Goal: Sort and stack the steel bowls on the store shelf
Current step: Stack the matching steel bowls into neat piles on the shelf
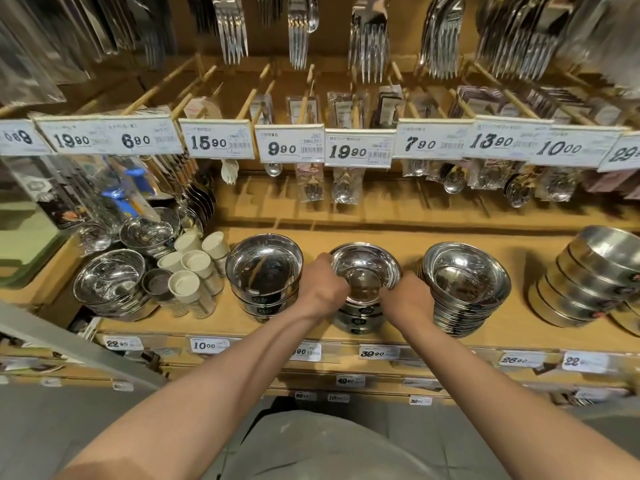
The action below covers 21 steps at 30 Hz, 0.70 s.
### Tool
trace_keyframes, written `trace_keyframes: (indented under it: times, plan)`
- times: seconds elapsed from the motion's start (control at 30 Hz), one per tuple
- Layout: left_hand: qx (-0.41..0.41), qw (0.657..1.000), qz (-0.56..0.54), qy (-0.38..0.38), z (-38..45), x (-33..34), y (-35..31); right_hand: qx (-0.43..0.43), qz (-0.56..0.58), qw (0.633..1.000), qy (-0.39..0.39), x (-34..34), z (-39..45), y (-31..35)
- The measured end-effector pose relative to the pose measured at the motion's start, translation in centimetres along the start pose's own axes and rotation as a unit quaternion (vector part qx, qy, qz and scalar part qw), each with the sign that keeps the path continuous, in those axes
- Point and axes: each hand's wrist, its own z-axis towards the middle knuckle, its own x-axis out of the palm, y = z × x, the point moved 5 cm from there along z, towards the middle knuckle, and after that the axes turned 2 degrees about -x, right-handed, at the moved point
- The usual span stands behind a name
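Note:
A steel bowl [365, 271] tops a short stack [356, 322] at the middle of the wooden shelf [381, 237]. My left hand [320, 282] grips the bowl's left rim and my right hand [407, 299] grips its right rim. To the left stands a stack of larger, deeper bowls [265, 271]. A tall stack of shallow bowls [465, 282] stands to the right, close to my right hand. At the far right a leaning row of wide bowls [588, 275] rests on the shelf.
Several white paper cups [197, 268] and more steel bowls [110, 278] crowd the shelf's left end. Price tags [360, 150] and hanging packs of spoons and forks [343, 187] overhang the back. More price labels [207, 345] line the shelf's front edge.

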Motion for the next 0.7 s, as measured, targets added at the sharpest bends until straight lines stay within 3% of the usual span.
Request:
trace_keyframes:
  times: [0.7]
  plan:
    - [-0.012,0.999,-0.034,0.024,1.1,0.0,0.3,-0.033,0.04,0.999,-0.008,-0.4,-0.1,-0.5]
